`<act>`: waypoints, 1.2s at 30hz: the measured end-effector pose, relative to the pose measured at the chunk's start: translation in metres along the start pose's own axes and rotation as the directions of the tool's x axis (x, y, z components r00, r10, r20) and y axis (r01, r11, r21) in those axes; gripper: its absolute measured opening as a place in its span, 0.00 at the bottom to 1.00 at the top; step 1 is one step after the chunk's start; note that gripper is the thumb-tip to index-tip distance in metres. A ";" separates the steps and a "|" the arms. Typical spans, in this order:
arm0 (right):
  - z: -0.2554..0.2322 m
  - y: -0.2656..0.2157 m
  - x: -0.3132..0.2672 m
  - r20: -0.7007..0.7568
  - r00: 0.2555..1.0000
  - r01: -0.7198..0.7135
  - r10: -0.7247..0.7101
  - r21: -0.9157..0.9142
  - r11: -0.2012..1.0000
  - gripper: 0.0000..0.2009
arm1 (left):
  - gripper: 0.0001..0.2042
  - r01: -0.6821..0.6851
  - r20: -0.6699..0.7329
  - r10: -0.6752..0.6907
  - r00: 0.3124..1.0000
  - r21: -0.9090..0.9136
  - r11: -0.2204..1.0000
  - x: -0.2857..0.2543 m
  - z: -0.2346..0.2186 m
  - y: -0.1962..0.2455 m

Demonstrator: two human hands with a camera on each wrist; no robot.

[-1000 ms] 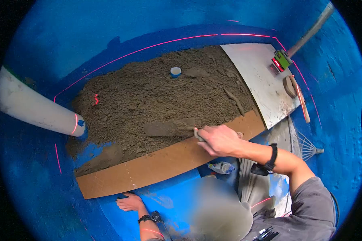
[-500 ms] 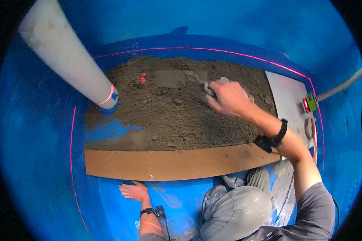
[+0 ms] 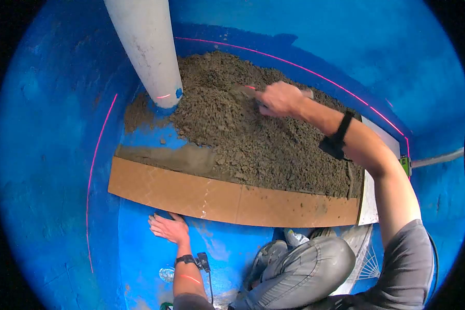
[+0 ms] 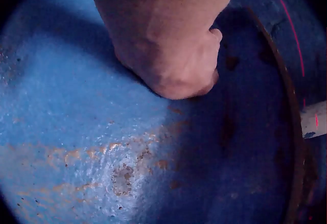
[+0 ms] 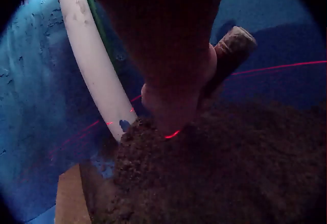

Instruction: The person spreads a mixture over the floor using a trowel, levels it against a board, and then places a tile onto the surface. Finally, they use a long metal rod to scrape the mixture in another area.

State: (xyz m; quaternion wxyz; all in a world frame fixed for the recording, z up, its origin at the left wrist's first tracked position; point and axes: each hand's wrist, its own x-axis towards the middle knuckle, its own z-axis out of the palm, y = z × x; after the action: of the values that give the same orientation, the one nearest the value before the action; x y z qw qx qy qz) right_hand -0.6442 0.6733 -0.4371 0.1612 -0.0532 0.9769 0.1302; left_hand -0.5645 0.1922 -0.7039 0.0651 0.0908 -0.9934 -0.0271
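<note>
Holding the trowel (image 5: 238, 41) right of the pipe (image 3: 145, 49), our right grip (image 3: 281, 99) curls closed; our left grip (image 3: 169, 228) lies uncurled. Uneven pressing could gouge the mortar (image 3: 289, 152).

room is free above the mortar's (image 3: 289, 163) near half; pipe (image 3: 147, 51) blocks its left end, wall (image 3: 346, 57) its far side.

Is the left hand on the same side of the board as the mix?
No, the left hand lies on the blue floor, across the board from the mix.
</note>
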 end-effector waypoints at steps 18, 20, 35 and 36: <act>0.009 -0.057 -0.169 -0.003 0.897 -0.268 0.442 0.791 0.549 0.17 | 0.32 0.001 0.006 -0.002 1.000 0.037 0.999 -0.001 0.007 -0.002; -0.009 -0.100 -0.151 0.354 0.889 -0.361 0.289 0.932 -0.031 0.18 | 0.31 0.026 0.022 -0.026 0.999 0.009 1.000 -0.001 0.000 0.002; 0.044 -0.162 -0.100 0.504 0.839 -0.178 0.206 0.612 -0.771 0.14 | 0.30 -0.008 -0.081 0.011 0.997 0.036 0.999 -0.004 0.011 0.000; 0.039 -0.162 -0.098 0.471 0.864 -0.147 0.180 0.577 -0.804 0.13 | 0.30 -0.018 -0.105 0.023 0.994 0.048 0.999 -0.005 0.013 -0.002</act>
State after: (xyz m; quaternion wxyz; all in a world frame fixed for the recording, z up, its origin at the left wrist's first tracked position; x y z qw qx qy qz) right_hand -0.5162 0.5346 -0.4792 0.0562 0.3842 0.4402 -0.8096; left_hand -0.5614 0.1913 -0.7178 0.1156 0.0834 -0.9898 0.0017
